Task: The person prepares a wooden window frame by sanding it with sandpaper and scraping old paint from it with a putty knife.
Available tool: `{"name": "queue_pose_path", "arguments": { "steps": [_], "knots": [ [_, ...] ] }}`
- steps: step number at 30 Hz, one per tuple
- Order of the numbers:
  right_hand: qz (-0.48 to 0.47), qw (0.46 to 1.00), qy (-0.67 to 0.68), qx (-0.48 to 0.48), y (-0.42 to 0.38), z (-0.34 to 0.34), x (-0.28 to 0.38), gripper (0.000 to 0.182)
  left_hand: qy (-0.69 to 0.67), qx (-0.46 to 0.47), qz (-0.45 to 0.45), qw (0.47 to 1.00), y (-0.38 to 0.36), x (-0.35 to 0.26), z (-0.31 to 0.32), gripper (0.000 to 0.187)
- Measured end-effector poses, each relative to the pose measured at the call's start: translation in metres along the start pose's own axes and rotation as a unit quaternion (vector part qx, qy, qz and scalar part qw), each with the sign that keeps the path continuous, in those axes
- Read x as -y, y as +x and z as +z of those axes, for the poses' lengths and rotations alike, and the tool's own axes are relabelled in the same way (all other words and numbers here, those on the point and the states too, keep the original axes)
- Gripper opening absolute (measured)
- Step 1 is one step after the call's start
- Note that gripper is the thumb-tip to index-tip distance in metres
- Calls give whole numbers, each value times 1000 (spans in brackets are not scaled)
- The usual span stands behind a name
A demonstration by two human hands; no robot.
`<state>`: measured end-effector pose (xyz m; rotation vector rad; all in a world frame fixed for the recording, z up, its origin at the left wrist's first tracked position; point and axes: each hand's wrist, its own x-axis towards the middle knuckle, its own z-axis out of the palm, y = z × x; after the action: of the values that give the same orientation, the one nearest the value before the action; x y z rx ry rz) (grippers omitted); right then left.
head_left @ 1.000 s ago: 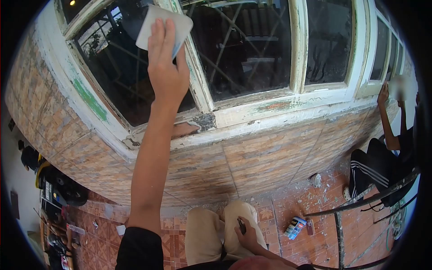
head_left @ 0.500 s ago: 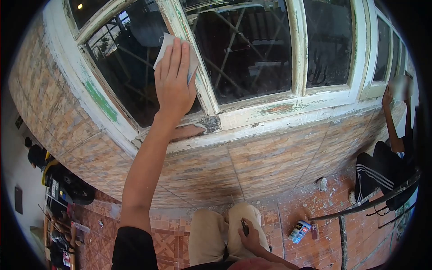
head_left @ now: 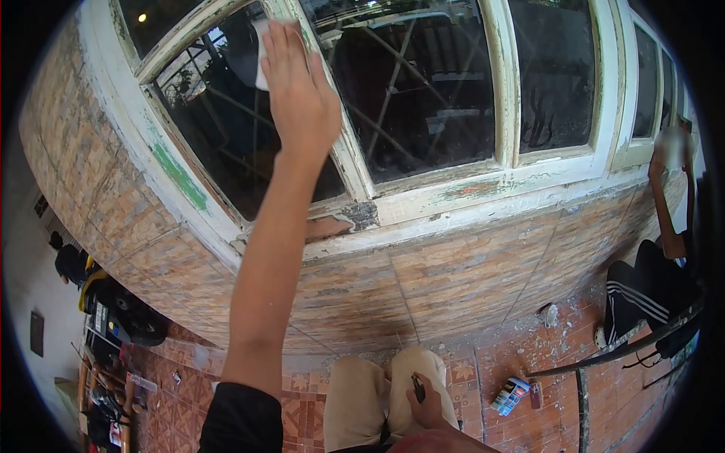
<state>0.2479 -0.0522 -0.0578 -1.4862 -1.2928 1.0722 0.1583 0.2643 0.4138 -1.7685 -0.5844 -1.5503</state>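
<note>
My left hand point(head_left: 302, 98) reaches up to the window and presses a pale sheet of sandpaper point(head_left: 263, 57) against an upright bar of the wooden window frame point(head_left: 332, 113). Its fingers lie over the sheet, hiding most of it. White paint on the frame is worn, with green patches and bare wood showing. Low on my thigh, my right hand point(head_left: 429, 404) is closed round a small dark object point(head_left: 418, 387), whose kind I cannot make out. Beige trousers point(head_left: 355, 392) cover my knees below the wall.
A stone-patterned tile wall point(head_left: 347, 287) runs under the window. On the right, another person point(head_left: 642, 279) crouches by the frame, near a dark metal bar point(head_left: 627, 347). A printed can point(head_left: 511, 395) and a white cup point(head_left: 549, 314) lie among paint flakes. A motorbike point(head_left: 124, 309) stands at left.
My left hand has slid upward along the bar with the sandpaper. The right hand stays on my thigh with the dark object. The whole view has shifted slightly.
</note>
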Motion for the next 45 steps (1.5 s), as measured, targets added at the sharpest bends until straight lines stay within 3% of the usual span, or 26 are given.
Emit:
{"name": "queue_pose_path", "arguments": {
  "steps": [4, 7, 9, 11, 15, 18, 20, 27, 29, 31, 33, 34, 38, 41, 45],
  "knots": [
    [-13, 1000, 7, -1, -1, 0, -3, 53, -56, 27, -42, 997, -28, -8, -3, 53],
    [-6, 1000, 6, 6, 1, -4, 0, 52, -58, -20, -50, 997, 10, -3, 7, 55],
    [-3, 1000, 13, 8, 0, -3, -1, 52, -64, -13, -107, 992, 44, 1, 2, 58],
    [-25, 1000, -5, -13, 3, 2, -9, 52, -53, -28, -72, 996, 45, -2, 5, 55],
    [-44, 999, 4, -20, 4, 4, -10, 52, -66, -5, -89, 994, 7, 1, -6, 54],
    [31, 999, 6, 37, -1, -5, -1, 52, 3, 28, -30, 999, -19, 6, -6, 50],
    [-22, 1000, -10, 0, 2, 3, -12, 51, 18, 24, -13, 999, -3, 14, -1, 50],
    [13, 1000, -10, 20, 1, -3, 3, 51, 12, -23, -18, 1000, 35, 10, 3, 50],
    [-7, 1000, -4, 7, 1, -1, -3, 50, -42, -19, -124, 991, 26, 2, 5, 51],
    [-15, 1000, 5, 1, 0, 2, -5, 50, -61, -24, -130, 989, 25, 7, 3, 51],
    [-21, 1000, 5, -15, -1, 0, -9, 50, -175, 0, -194, 965, 37, 10, -7, 52],
    [-10, 1000, -1, -6, -1, 0, -10, 50, -364, -3, -257, 895, 45, 16, -8, 49],
    [9, 1000, 3, 14, 2, -4, -1, 51, -381, -28, -229, 895, 35, 17, -3, 45],
    [3, 1000, 6, -6, 2, 2, -11, 50, -167, 11, -111, 980, 16, 7, -5, 54],
    [-5, 1000, 7, -14, 0, 4, -5, 49, -127, 89, -36, 987, -25, 19, -20, 55]
  ]
}}
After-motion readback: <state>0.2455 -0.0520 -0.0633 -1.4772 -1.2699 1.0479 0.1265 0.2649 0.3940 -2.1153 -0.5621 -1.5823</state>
